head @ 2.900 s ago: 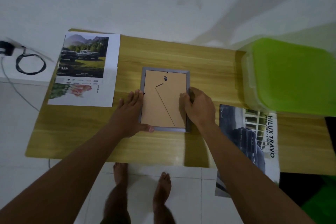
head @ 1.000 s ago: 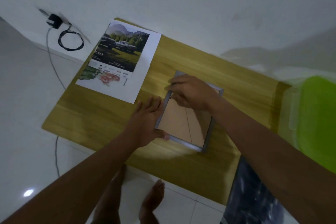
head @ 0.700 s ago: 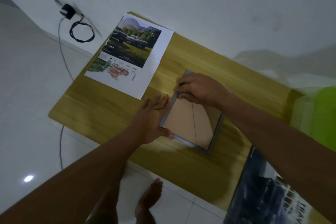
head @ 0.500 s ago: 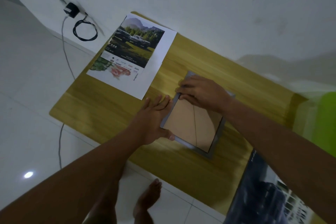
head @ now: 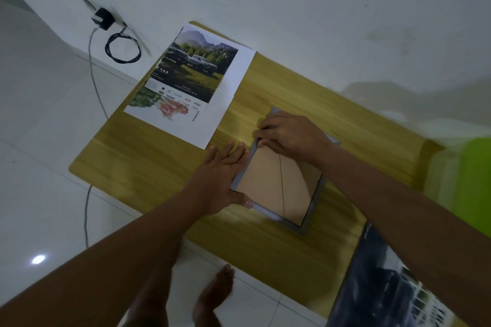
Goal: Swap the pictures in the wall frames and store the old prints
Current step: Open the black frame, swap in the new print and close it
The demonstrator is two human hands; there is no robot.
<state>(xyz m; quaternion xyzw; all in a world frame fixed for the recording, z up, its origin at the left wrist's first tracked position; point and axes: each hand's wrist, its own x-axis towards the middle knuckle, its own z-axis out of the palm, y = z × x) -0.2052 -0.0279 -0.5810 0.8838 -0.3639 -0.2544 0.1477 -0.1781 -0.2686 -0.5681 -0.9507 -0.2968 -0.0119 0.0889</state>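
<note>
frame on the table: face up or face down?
Face down. The frame shows its brown backing board with the stand's line across it, grey rim around. Left hand lies flat at its edge; right hand works the far corner.

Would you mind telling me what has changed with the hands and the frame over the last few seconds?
The right hand moved from the picture frame's right edge up to its far left corner, fingers working there. The left hand stayed flat against the frame's left side. The frame remains face down on the table.

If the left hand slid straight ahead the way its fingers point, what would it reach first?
Most likely the white-bordered truck print: the left hand lies flat on the table beside the frame, fingertips just short of the print's near corner.
</note>
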